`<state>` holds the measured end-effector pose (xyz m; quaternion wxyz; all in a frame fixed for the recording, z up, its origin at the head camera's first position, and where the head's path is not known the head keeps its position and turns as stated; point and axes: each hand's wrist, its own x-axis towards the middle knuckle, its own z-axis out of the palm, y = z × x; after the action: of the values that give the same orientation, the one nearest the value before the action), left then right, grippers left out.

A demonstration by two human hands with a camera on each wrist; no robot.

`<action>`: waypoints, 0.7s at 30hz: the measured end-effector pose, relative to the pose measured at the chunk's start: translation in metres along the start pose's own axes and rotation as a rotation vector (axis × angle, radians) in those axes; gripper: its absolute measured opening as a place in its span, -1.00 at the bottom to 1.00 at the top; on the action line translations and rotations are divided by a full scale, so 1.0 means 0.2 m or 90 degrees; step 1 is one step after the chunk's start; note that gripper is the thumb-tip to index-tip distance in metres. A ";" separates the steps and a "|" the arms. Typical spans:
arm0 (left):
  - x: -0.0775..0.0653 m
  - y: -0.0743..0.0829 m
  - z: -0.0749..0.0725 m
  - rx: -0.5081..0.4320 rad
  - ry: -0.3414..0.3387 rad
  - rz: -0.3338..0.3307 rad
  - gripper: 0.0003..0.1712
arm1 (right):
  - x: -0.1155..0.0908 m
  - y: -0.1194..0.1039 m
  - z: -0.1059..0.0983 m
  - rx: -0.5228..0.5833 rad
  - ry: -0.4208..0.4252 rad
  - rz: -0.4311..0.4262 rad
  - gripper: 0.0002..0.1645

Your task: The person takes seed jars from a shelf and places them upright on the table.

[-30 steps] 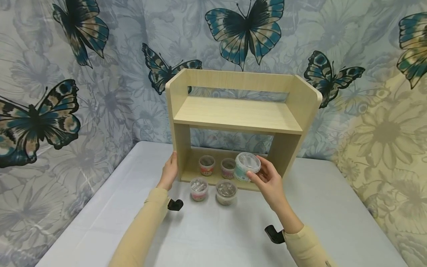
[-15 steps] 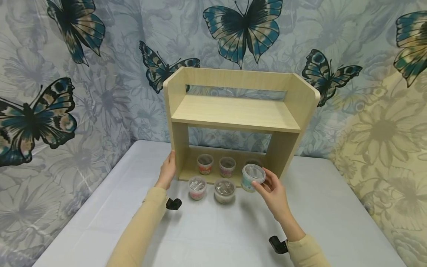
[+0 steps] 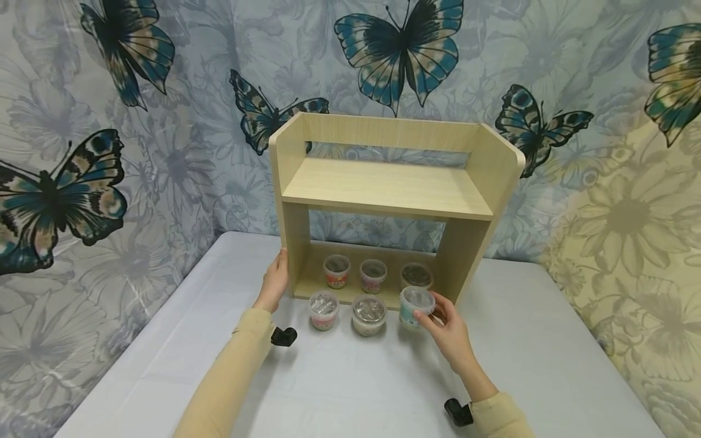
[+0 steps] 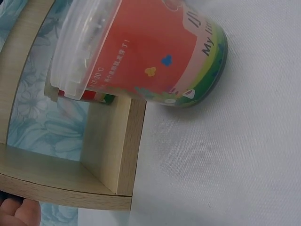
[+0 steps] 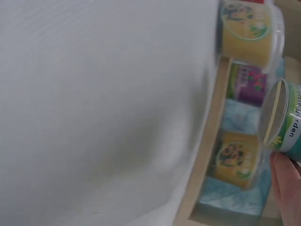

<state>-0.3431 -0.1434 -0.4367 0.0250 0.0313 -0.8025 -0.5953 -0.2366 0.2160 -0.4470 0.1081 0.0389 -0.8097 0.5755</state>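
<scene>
My right hand (image 3: 450, 333) holds a teal plastic tub (image 3: 414, 308) with a clear lid, thumb on the near side. It hangs above the table just in front of the shelf; its underside shows in the right wrist view. My left hand (image 3: 272, 281) rests against the outer side of the small wooden shelf (image 3: 387, 208), near its lower left. To the teal tub's left, a red-labelled tub (image 4: 146, 52) and a yellow-labelled tub (image 5: 247, 40) stand on the table. Behind them on the lower board are a red tub (image 3: 336, 272), a purple tub (image 3: 373, 277) and another yellow-labelled tub (image 5: 233, 159).
A white cloth covers the table (image 3: 350, 389). The shelf's upper board (image 3: 386, 185) bears nothing. Butterfly-patterned fabric (image 3: 400, 55) hangs close behind the shelf. A black camera mount (image 3: 459, 412) juts from the right wrist and another (image 3: 284, 336) from the left.
My right hand has brought the teal tub forward and down from the shelf's lower opening to in front of it, uncovering the tub at the lower right. The left hand keeps its place.
</scene>
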 end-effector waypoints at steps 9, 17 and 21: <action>0.00 0.00 -0.01 -0.002 -0.008 0.002 0.03 | -0.02 0.02 0.00 -0.022 -0.028 0.017 -0.22; -0.01 0.00 -0.01 -0.004 -0.013 0.000 0.04 | 0.01 0.11 0.01 -0.067 -0.041 0.040 -0.20; -0.01 0.00 -0.02 -0.004 -0.010 0.002 0.05 | 0.01 0.13 0.01 -0.073 -0.043 0.044 -0.19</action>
<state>-0.3417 -0.1463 -0.4360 0.0198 0.0250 -0.8009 -0.5980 -0.2441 0.2234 -0.4704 0.0631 0.0240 -0.8455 0.5297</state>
